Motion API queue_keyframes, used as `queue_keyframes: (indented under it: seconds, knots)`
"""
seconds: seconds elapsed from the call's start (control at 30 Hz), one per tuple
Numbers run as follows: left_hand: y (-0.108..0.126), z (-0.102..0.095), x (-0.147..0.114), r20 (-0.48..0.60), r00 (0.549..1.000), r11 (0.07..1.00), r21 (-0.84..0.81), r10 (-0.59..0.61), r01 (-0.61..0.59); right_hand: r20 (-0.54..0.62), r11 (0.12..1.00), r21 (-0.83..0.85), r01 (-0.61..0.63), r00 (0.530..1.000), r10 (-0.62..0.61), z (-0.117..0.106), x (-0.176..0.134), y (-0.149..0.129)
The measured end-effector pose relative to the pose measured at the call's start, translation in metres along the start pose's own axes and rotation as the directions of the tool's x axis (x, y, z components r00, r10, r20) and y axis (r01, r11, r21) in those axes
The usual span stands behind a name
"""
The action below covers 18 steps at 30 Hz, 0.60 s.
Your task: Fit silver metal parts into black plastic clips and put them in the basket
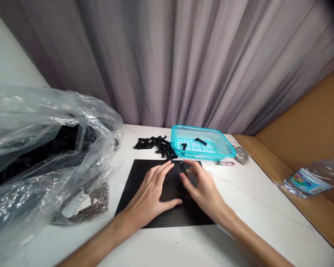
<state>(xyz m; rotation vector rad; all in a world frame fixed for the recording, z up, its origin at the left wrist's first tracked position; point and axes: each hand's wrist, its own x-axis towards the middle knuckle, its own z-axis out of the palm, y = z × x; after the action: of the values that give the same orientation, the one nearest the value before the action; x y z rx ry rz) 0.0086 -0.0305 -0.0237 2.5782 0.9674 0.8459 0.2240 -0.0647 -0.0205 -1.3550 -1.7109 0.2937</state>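
The blue basket (208, 155) contains two black parts (201, 141), the left hand (153, 191) has thumb and fingers apart, and one cannot tell whether the right hand (203, 185) grips a black piece (182, 167).

Grey-mauve curtains (144, 66) hang in folds behind a white table (167, 246), a pale wall (13, 48) at left.

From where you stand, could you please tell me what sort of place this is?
Probably a small-parts work table: black parts piled beside a turquoise basket, a black mat, and a bag of metallic bits.
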Motion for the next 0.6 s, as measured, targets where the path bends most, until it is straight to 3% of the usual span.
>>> queue_keyframes:
  seconds: [0.1,0.17,0.33,0.43,0.53,0.6]
  knots:
    - [-0.011,-0.009,0.008,-0.07,0.993,0.991,0.087,-0.098,0.104,-0.139,0.957,-0.289,0.022,0.988,-0.065,-0.027,0.037,0.029]
    - [-0.02,-0.014,0.012,-0.1,0.979,0.975,0.119,-0.177,0.188,-0.092,0.888,-0.457,-0.048,0.996,0.006,-0.044,0.061,0.05]
    - [-0.037,-0.02,0.016,-0.102,0.973,0.964,0.149,-0.207,0.221,-0.055,0.862,-0.496,-0.105,0.994,0.09,-0.059,0.089,0.083]
    - [-0.043,-0.02,0.016,-0.101,0.972,0.964,0.146,-0.21,0.224,-0.108,0.853,-0.509,-0.114,0.992,0.067,-0.057,0.086,0.08]
    - [-0.045,-0.019,0.016,-0.111,0.97,0.962,0.147,-0.216,0.231,-0.201,0.844,-0.526,-0.11,0.98,0.002,-0.046,0.072,0.059]
    - [-0.045,-0.018,0.016,-0.118,0.969,0.962,0.148,-0.215,0.231,-0.11,0.857,-0.516,-0.001,0.992,-0.065,-0.031,0.061,0.039]
